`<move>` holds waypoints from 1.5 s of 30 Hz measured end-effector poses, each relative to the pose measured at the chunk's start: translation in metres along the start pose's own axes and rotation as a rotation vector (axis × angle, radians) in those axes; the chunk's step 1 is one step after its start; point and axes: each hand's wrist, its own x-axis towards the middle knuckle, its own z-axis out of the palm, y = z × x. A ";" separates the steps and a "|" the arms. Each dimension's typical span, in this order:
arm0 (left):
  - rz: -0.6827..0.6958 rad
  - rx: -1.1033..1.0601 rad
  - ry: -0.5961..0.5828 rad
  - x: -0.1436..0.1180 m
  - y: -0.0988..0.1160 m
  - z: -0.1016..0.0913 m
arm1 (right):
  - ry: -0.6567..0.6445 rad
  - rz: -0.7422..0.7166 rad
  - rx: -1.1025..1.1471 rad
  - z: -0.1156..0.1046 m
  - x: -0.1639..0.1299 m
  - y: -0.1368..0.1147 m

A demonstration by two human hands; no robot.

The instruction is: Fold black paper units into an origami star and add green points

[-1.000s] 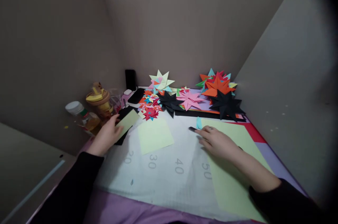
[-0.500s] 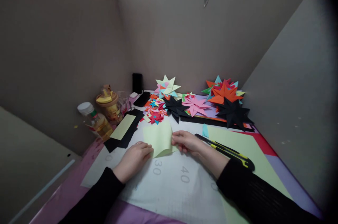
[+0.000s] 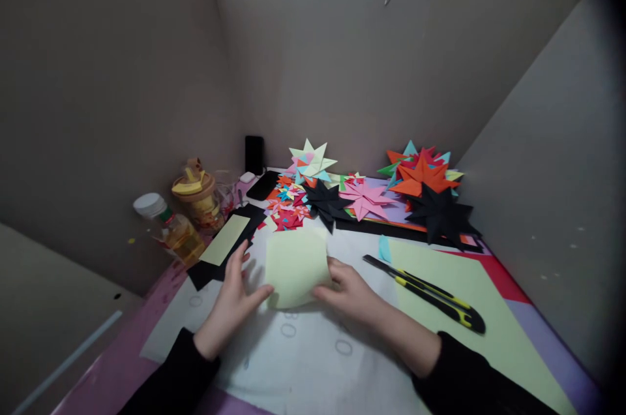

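Note:
A pale yellow-green square of paper point(image 3: 296, 265) is raised off the white sheet point(image 3: 293, 363) in front of me, its lower edge bowed. My right hand point(image 3: 345, 288) pinches its right edge, thumb in front and fingers behind. On the other side, my left hand point(image 3: 239, 291) is open, thumb and fingers spread apart. Its thumb tip reaches the paper's lower left edge; whether it presses there I cannot tell. A black and yellow utility knife point(image 3: 430, 294) lies right of my right hand.
Folded paper stars, one black point(image 3: 327, 201), one pink point(image 3: 366, 198) and one orange point(image 3: 423, 173), lie along the back with smaller ones. At left stand a bottle point(image 3: 176, 232) and a lidded cup point(image 3: 198, 199). Large pale green paper point(image 3: 450, 271) lies at right. Grey panels point(image 3: 352, 62) enclose the desk.
The paper has come up off the sheet and opened out flatter. My left hand has moved left and spread its fingers. My right hand still grips the right edge, now lower down.

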 end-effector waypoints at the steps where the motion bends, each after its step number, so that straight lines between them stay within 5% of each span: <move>1: -0.046 -0.109 -0.027 0.001 0.000 0.000 | -0.022 -0.095 -0.037 -0.004 -0.004 -0.001; 6: -0.171 -0.386 -0.316 0.004 0.021 0.000 | -0.054 -0.370 -0.059 -0.021 -0.016 0.007; 8: -0.217 -0.408 -0.296 0.007 0.027 0.000 | 0.097 -0.225 0.011 -0.025 -0.015 0.016; 12: -0.233 -0.279 -0.153 0.021 0.028 0.005 | 0.495 0.309 0.331 -0.029 -0.005 0.034; 15: -0.256 -0.219 -0.151 0.034 0.033 0.018 | 0.589 0.449 0.541 -0.027 -0.001 0.042; 19: -0.248 -0.406 -0.271 0.042 0.053 0.040 | 0.418 0.462 0.597 -0.021 -0.003 0.041; 22: -0.253 -0.429 -0.362 0.051 0.060 0.038 | 0.264 0.409 0.545 -0.018 -0.006 0.042; 24: -0.200 -0.205 -0.206 0.064 0.054 0.020 | 0.238 0.378 0.428 -0.017 -0.007 0.045; 27: -0.105 0.413 0.142 0.088 0.030 -0.022 | 0.241 0.263 0.064 -0.019 -0.008 0.046; 32: -0.063 0.965 0.075 0.100 0.003 -0.052 | -0.015 -0.034 -0.529 -0.017 -0.014 0.025; 37: 0.215 1.071 0.037 0.073 0.022 -0.021 | -0.215 -0.023 -0.707 -0.013 -0.020 0.011; 41: 0.311 0.754 -0.351 0.058 0.036 0.013 | -0.385 0.002 -0.692 -0.013 -0.022 0.003; 45: 0.289 0.680 -0.456 0.068 0.038 0.034 | -0.501 0.030 -0.647 -0.032 -0.021 -0.020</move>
